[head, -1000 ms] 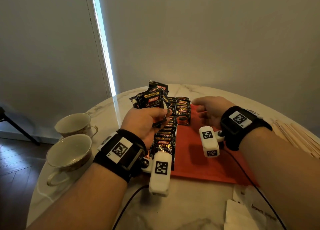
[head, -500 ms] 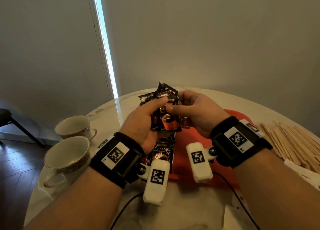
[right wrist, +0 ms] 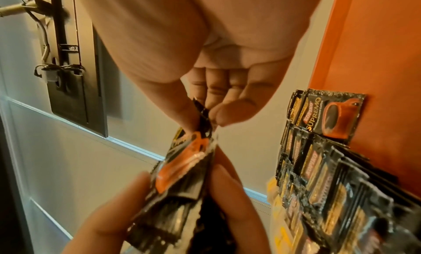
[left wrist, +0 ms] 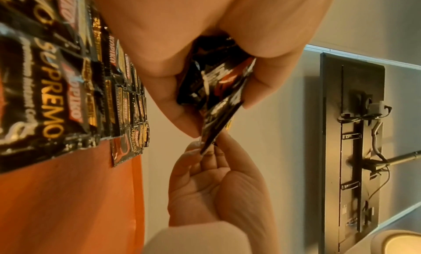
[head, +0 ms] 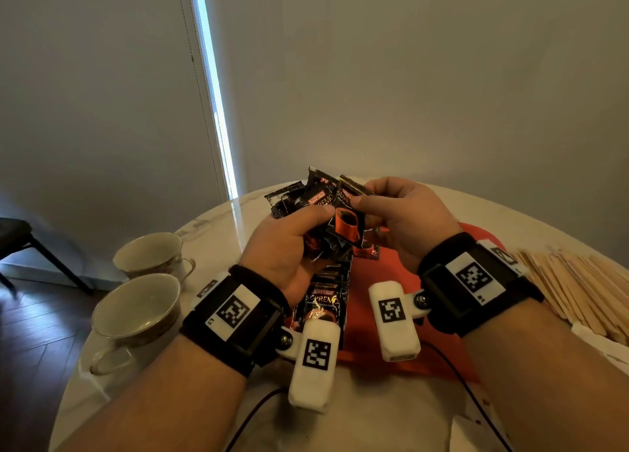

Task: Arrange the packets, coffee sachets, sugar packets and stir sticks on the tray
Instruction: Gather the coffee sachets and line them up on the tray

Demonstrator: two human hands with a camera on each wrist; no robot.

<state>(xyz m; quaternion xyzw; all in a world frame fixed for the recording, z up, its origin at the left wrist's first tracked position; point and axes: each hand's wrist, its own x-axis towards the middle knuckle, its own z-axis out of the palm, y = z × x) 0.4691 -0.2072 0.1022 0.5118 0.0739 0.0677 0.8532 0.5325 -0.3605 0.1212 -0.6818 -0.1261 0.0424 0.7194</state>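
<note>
Head view, left to right: two cups (head: 136, 310) stand on the surface (head: 211, 227). Left hand (head: 282, 247) grip holds a bunch of coffee sachets (head: 316, 206) above the tray (head: 384, 281); right hand (head: 405, 220) grip pinches one sachet (head: 347, 225). Stir sticks (head: 578, 288) lie far right.

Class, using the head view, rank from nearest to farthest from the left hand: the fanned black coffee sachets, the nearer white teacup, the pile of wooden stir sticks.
1. Fanned black coffee sachets: gripped in the left hand.
2. Nearer white teacup: to its left.
3. Pile of wooden stir sticks: far right.
</note>
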